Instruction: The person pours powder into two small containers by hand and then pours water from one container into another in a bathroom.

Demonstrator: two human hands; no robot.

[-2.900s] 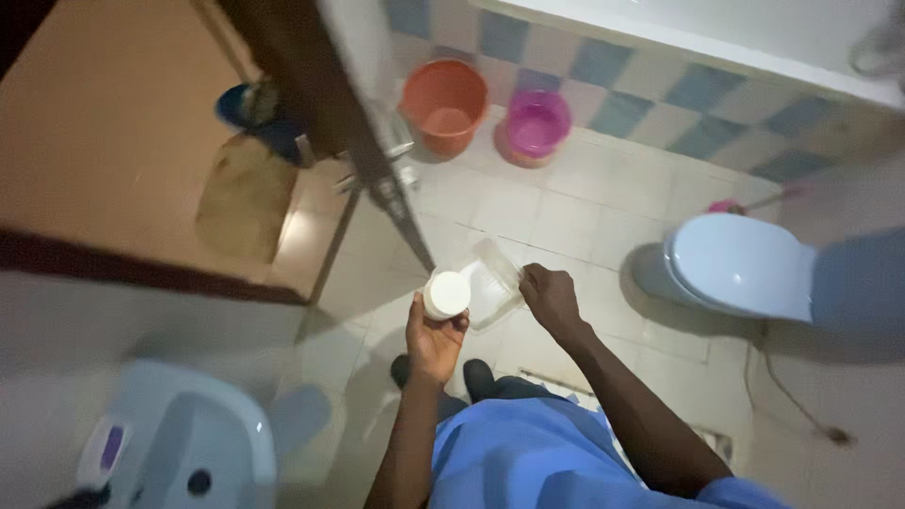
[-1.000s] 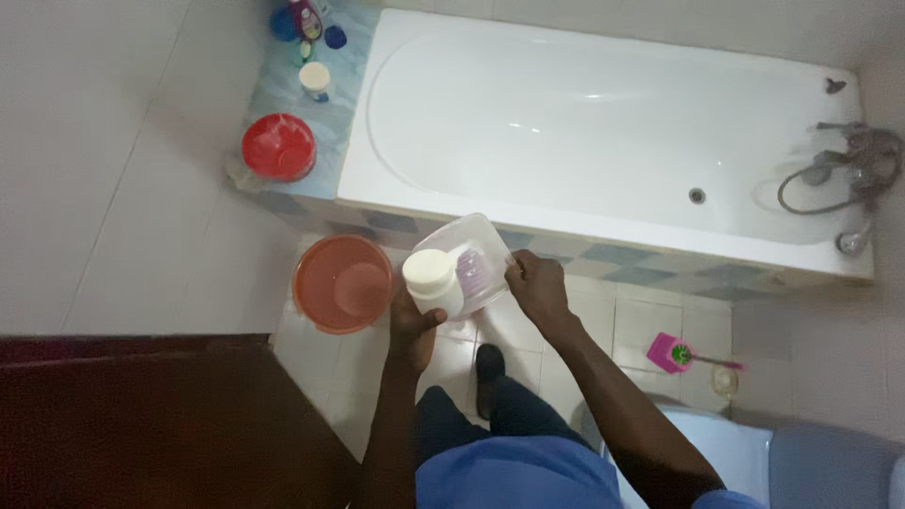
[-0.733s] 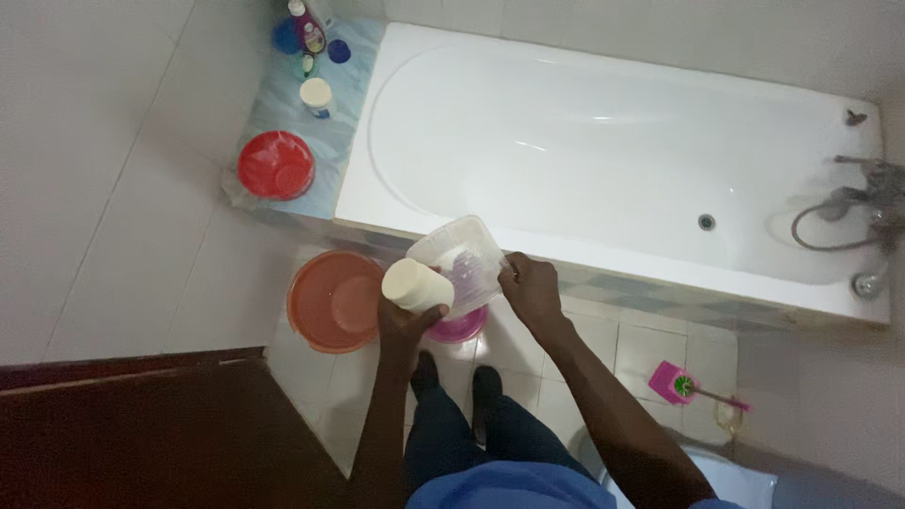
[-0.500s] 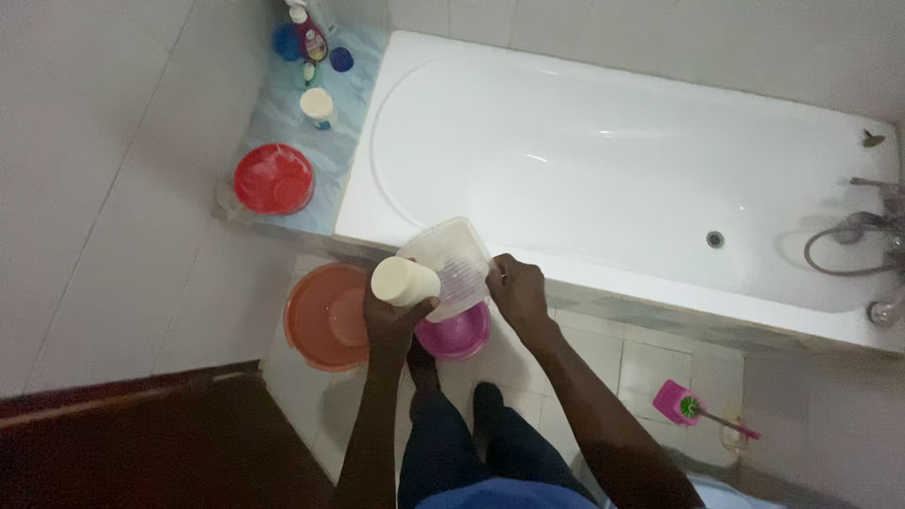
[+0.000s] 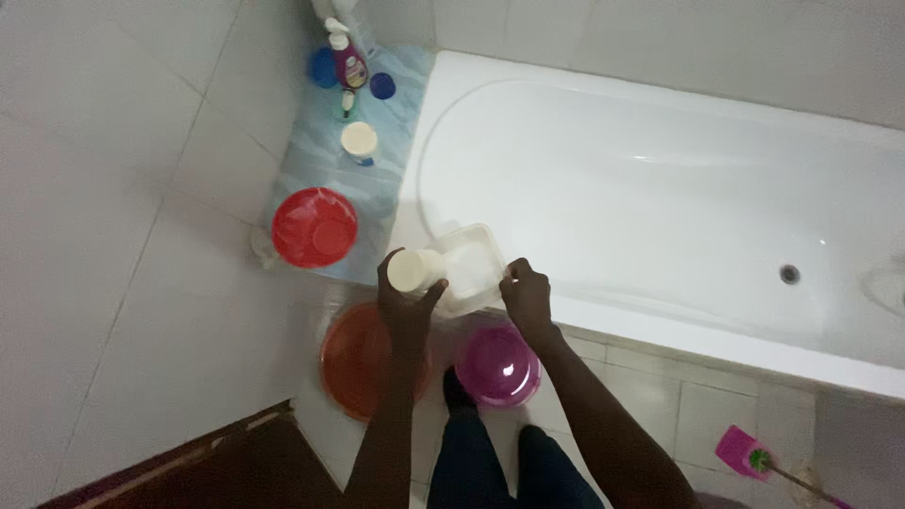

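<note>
My left hand grips a white round bottle, tipped on its side with its mouth toward a clear plastic container. My right hand holds that container by its right rim. Both are held over the near edge of the white bathtub. An orange bucket and a pink bucket stand on the tiled floor just below my hands.
A red bowl and several bottles and jars sit on the blue ledge at the tub's left end. A pink toilet brush lies on the floor at lower right. A dark door edge shows at lower left.
I have stepped closer to the bathtub. The bottle and container have come up over the tub's edge, and the buckets now lie below my hands.
</note>
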